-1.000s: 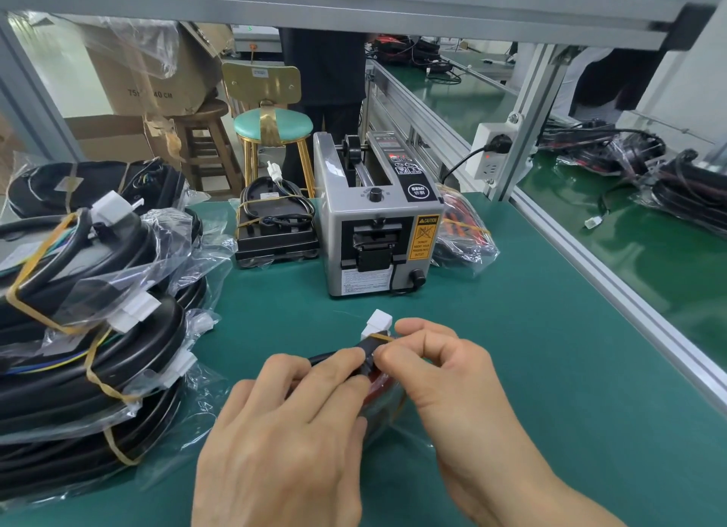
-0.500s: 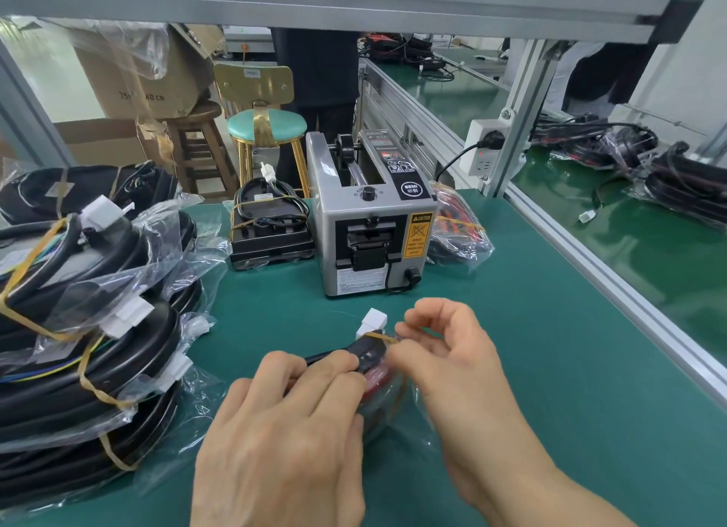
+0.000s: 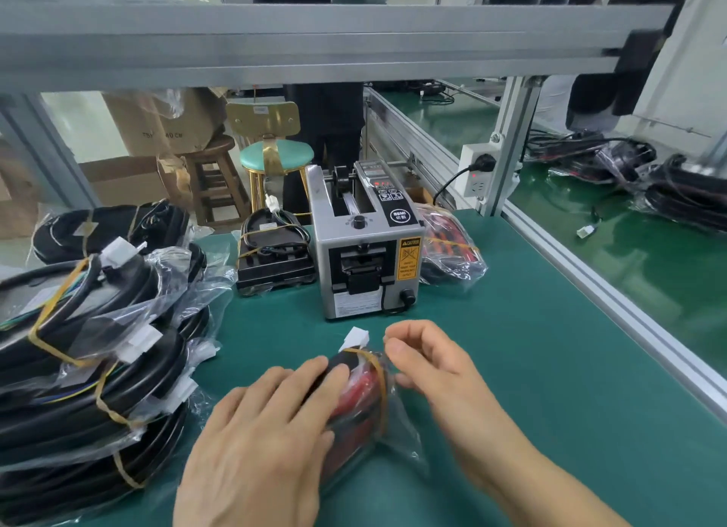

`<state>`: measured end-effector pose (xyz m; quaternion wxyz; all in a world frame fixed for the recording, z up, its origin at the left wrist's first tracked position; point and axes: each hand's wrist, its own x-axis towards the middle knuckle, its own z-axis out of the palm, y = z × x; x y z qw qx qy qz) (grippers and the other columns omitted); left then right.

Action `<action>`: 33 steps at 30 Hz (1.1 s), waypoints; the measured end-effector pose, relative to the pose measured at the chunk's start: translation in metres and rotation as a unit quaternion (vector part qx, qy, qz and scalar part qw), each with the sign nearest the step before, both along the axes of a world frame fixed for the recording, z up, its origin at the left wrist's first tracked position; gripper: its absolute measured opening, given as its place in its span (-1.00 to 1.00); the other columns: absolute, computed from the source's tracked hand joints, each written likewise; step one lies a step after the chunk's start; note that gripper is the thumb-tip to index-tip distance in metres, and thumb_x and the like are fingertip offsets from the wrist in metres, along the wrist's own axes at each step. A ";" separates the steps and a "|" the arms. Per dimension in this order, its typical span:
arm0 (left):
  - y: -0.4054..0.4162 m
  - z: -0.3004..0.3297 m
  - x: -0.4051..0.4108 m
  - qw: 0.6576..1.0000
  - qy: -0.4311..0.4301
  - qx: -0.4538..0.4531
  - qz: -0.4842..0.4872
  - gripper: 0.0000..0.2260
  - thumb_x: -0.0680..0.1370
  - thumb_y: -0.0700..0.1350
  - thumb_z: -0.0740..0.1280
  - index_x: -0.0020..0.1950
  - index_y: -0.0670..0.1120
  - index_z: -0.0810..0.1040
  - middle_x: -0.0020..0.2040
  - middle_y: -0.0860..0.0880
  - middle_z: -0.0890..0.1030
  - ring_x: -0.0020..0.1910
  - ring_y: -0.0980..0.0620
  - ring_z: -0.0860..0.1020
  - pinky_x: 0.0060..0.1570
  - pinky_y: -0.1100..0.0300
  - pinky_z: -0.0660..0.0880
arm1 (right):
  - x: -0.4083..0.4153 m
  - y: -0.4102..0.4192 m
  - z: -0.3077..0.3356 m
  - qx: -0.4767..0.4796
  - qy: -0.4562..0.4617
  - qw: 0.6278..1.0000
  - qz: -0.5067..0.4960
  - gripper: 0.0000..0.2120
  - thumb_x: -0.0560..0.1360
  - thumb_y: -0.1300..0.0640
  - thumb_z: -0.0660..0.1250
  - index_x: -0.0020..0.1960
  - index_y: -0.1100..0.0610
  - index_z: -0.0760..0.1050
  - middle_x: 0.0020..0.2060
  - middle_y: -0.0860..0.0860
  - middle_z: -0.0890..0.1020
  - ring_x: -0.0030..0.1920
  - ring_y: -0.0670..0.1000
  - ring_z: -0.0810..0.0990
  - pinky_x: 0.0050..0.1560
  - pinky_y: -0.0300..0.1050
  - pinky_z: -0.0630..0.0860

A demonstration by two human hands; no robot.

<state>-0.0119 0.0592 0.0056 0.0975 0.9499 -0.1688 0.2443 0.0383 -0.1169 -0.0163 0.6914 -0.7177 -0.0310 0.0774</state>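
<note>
On mat [image 3: 550,369] | bundle [image 3: 362,393] axis away, connector [image 3: 356,337] far | left fingers [image 3: 314,373] flat pressing | right fingers [image 3: 409,330] curled, hold unclear

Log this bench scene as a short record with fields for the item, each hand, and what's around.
Work item: bagged red and black wire bundle on the green mat, rubber band round it, white connector sticking out the top
Left hand: rests flat on the bundle
Right hand: fingers curled beside the rubber band; grip unclear
Behind: grey tape dispenser
Left side: stack of bagged black cables
</note>
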 end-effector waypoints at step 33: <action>0.028 0.081 0.007 0.968 0.111 -0.100 -0.202 -0.93 0.52 -0.04 0.32 -0.16 0.02 0.53 -0.14 0.15 0.53 -0.05 0.09 0.49 -0.03 0.15 0.40 | -0.010 -0.026 0.046 -0.125 -0.167 0.948 0.242 -0.58 0.27 0.33 0.53 0.08 0.13 0.53 -0.13 0.16 0.61 -0.13 0.23 0.59 -0.09 0.24 0.52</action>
